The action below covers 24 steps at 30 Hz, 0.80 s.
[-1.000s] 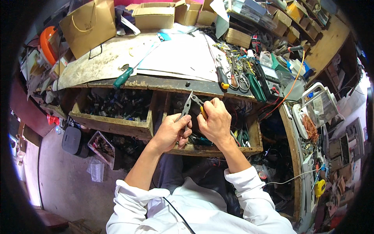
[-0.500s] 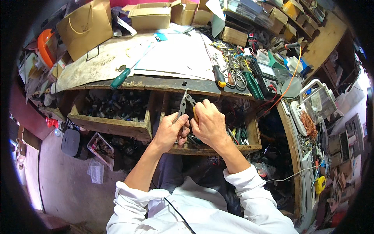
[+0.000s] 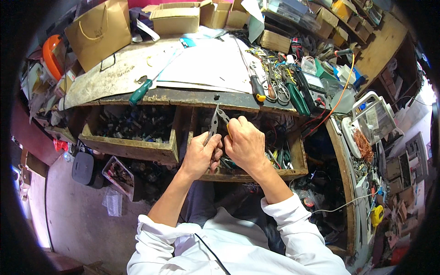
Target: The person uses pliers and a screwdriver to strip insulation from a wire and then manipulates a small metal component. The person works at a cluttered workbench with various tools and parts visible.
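Head view showed us both hands meeting over an open wooden drawer [image 3: 256, 174] under the front edge of the table [image 3: 137, 78]. Our left hand [image 3: 200, 156] was clenched around the handles of a pair of metal pliers [image 3: 214, 123], whose jaws stood up and slightly parted just above the left fingers [image 3: 215, 153]. Our right hand [image 3: 246, 145] was curled shut beside it; what it pinched we could not tell — its fingers hid it, though a yellow tip showed at the fingertips, touching the pliers.

The risks, as we judged them: the pliers' jaws sat just beside the right fingers [image 3: 231, 129], so a hard squeeze could have nipped skin. Any small piece slipping from between the fingers would have dropped straight below them into the drawer's tangle of tools and wires — hard to find again. A second open drawer [image 3: 133, 133] of dark parts lay well to the left of the left fingers. Above the fingers, a green-handled screwdriver [image 3: 140, 93] rested at the table's lip and a black-handled one [image 3: 256, 87] near it; a knock from a rising hand could have sent either down.
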Motion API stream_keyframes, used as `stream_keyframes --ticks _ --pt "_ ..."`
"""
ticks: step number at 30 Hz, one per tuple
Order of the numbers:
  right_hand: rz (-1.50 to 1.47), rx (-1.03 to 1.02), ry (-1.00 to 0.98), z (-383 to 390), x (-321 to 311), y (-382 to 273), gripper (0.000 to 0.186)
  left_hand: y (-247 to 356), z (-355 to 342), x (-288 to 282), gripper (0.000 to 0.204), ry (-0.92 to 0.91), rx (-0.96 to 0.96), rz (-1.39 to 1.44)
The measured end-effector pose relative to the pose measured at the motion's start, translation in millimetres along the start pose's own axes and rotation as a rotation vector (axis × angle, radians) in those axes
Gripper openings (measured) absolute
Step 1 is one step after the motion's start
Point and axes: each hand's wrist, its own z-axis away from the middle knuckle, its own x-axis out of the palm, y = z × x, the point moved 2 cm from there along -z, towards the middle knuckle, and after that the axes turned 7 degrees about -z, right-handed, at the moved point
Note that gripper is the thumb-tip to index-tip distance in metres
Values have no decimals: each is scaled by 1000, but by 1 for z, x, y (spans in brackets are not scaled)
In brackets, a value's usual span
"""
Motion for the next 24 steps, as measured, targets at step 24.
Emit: stream_keyframes --ticks 24 --pt "-719 293 -138 3 24 32 16 1 -1 -3 31 -47 -51 50"
